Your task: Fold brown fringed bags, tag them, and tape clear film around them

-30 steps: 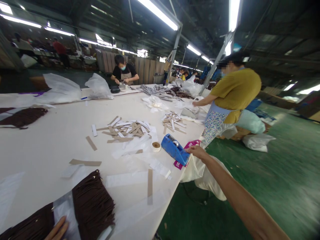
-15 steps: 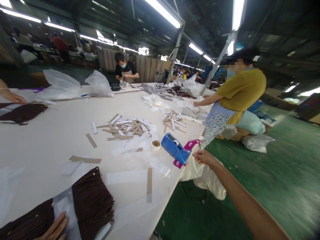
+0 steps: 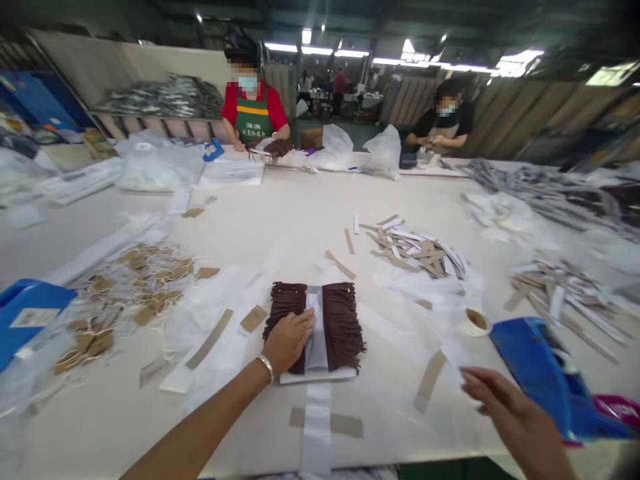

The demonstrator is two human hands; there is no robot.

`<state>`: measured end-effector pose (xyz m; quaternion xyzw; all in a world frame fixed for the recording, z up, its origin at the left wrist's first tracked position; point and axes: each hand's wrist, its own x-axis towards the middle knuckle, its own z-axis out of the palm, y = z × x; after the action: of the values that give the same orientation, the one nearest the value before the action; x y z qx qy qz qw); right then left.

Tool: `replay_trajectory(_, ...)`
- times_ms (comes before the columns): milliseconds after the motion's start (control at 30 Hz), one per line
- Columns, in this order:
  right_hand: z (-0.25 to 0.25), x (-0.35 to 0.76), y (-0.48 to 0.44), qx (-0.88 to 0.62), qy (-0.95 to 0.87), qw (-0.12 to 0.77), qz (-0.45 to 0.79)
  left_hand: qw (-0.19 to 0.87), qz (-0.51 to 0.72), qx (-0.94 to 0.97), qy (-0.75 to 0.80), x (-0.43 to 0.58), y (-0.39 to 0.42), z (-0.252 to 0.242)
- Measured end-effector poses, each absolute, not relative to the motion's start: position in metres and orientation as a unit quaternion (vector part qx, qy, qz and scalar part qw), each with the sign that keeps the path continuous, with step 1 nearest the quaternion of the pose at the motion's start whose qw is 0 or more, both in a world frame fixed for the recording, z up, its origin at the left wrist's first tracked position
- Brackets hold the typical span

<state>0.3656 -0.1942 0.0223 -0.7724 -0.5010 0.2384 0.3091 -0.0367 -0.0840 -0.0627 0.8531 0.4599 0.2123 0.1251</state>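
Brown fringed fabric bundle pressed flat under left hand; right hand open, empty, beside blue tape dispenser

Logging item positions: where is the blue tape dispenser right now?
In the head view the blue tape dispenser sits on the table at lower right, just beyond the right hand, near the tape roll.

The left hand lies palm down, fingers together and stretched flat, pressing on the left half of the dark brown fringed fabric bundle wrapped in a clear plastic band. Its forearm runs back toward the lower left, a silver bangle at the wrist. The right hand hovers low, right of that bundle, fingers loosely spread and holding nothing, blurred.
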Motion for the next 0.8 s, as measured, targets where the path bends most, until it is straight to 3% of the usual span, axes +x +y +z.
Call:
replay_trajectory(100, 0.022, 0.253, -0.154, -0.667, -0.530, 0.296, 0.432, 0.139, 0.214, 0.851, 0.459, -0.039, -0.088, -0.064)
replay_trajectory(200, 0.009, 0.161, -0.115, -0.619, -0.538, 0.287, 0.494, 0.150, 0.216, 0.848, 0.460, -0.042, -0.086, -0.068)
replay_trajectory(500, -0.023, 0.106, -0.077, -0.740, -0.563, 0.129, 0.346, 0.203, 0.253, 0.824, 0.464, -0.049, -0.080, -0.080)
replay_trajectory(800, -0.032, 0.089, -0.063, -0.801, -0.524, 0.040, 0.285, 0.205, 0.251, 0.822, 0.469, -0.050, -0.081, -0.075)
